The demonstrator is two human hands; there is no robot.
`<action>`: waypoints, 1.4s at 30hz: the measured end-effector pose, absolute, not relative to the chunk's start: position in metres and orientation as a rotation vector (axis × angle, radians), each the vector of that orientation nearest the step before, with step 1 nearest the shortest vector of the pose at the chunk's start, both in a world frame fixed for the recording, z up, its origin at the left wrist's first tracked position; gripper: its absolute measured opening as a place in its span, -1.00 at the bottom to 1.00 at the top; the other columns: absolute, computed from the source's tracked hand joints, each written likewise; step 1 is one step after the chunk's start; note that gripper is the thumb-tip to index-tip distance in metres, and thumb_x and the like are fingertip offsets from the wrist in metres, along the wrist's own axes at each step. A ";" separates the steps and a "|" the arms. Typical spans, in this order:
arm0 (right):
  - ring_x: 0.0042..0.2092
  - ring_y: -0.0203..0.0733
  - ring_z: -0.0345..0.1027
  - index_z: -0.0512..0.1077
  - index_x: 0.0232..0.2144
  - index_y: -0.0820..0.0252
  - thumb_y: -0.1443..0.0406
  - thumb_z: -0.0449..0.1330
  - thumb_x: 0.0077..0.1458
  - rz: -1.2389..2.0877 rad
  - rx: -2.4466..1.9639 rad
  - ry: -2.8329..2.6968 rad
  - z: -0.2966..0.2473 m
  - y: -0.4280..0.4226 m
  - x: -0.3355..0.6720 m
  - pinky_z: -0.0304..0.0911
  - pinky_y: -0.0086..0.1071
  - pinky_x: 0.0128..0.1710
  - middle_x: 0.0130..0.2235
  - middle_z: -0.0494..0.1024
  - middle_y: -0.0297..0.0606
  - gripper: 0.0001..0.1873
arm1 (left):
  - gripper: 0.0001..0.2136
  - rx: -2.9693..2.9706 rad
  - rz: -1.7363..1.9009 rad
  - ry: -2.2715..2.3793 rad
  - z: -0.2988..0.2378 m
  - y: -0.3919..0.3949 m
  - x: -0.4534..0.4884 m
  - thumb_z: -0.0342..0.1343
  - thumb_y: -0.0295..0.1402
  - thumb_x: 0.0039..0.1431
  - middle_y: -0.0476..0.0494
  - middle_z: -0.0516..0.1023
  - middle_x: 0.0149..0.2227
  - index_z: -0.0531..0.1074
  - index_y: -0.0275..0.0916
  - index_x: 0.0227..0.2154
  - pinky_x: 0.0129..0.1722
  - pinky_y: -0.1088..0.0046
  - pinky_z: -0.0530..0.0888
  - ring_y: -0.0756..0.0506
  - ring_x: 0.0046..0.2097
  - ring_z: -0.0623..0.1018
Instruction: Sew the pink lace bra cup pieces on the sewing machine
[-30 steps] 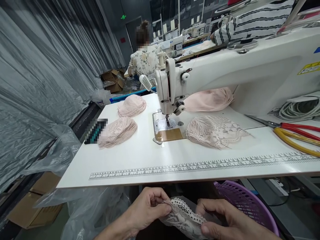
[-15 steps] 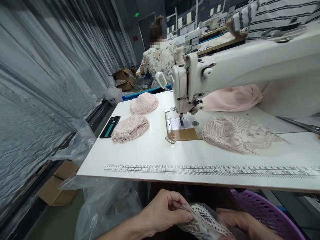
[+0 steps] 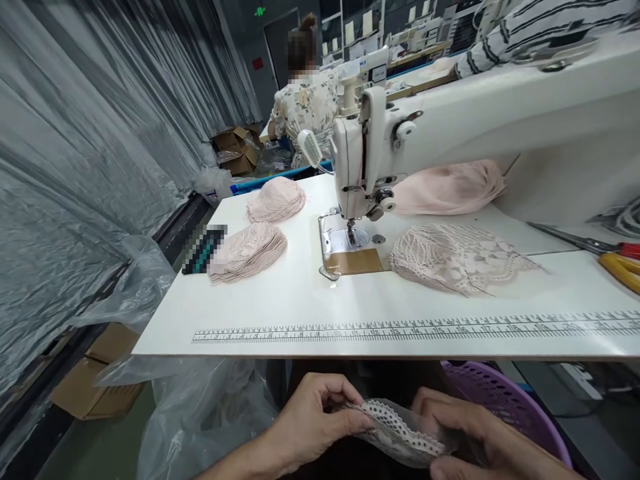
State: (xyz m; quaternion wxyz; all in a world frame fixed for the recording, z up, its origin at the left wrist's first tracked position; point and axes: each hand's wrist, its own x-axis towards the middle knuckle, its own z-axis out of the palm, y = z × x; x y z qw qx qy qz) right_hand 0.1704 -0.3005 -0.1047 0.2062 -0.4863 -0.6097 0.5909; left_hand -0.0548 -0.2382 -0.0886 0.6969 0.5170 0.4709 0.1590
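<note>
Below the table's front edge, a piece of lace fabric (image 3: 400, 430) with a scalloped, holed border stretches between my two hands. My left hand (image 3: 320, 420) pinches its left end between thumb and fingers. At the other end, my right hand (image 3: 467, 427) grips the lace, its fingertips partly hidden by the sheer cloth. Above them stands a white sewing machine (image 3: 357, 167), its presser foot over the metal plate. A stack of lace pieces (image 3: 450, 257) lies right of the needle. Two more piles, a lace pile (image 3: 253, 250) and a plain pink pile (image 3: 277, 199), lie to the left.
A printed ruler (image 3: 350, 331) runs along the white table's (image 3: 280, 307) front edge. Scissors (image 3: 615, 257) with yellow handles lie at right. A purple basket (image 3: 520, 413) stands below, beside my right hand. Clear plastic (image 3: 200, 407) hangs at left. Two people sit at the back.
My right hand has come up and round the lace's right end, and the lace is held more level. The view has shifted slightly, bringing the scissors' handles into sight.
</note>
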 end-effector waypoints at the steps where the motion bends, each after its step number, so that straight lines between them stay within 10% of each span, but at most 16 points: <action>1: -0.26 -0.16 0.27 0.29 -0.47 0.09 0.10 0.16 0.09 1.673 -1.361 -1.679 -0.102 -0.301 0.171 0.18 -0.40 -0.26 -0.33 0.37 -0.37 -0.76 | -0.70 1.150 0.345 1.048 -0.088 -0.237 -0.057 0.35 -0.20 -0.19 -0.02 0.44 -0.55 0.46 -0.35 -0.54 -0.42 0.55 0.29 0.06 -0.48 0.37; 12: -0.36 -0.18 0.24 0.38 -0.53 0.15 -0.14 0.00 0.10 1.685 -1.388 -1.555 -0.097 -0.298 0.171 0.20 -0.43 -0.32 -0.47 0.34 -0.34 -0.47 | -0.64 1.076 0.176 1.066 -0.079 -0.228 -0.062 0.44 -0.22 -0.33 -0.01 0.46 -0.57 0.46 -0.36 -0.54 -0.43 0.57 0.28 0.07 -0.49 0.37; 21: -0.41 -0.28 0.05 0.14 -0.55 0.13 -0.05 -0.07 0.21 1.730 -1.293 -1.574 -0.096 -0.298 0.171 0.04 -0.46 -0.38 -0.49 0.17 -0.43 -0.55 | -0.56 1.040 0.194 1.100 -0.082 -0.227 -0.056 0.41 -0.08 -0.32 -0.05 0.49 -0.54 0.45 -0.36 -0.52 -0.38 0.53 0.33 0.05 -0.49 0.42; 42: -0.26 -0.22 0.26 0.28 -0.42 0.12 0.04 -0.11 0.26 1.626 -1.331 -1.639 -0.090 -0.306 0.178 0.16 -0.45 -0.20 -0.36 0.36 -0.36 -0.63 | -0.62 1.164 0.145 1.052 -0.072 -0.223 -0.054 0.42 -0.15 -0.28 -0.02 0.46 -0.55 0.47 -0.37 -0.54 -0.44 0.58 0.25 0.08 -0.48 0.36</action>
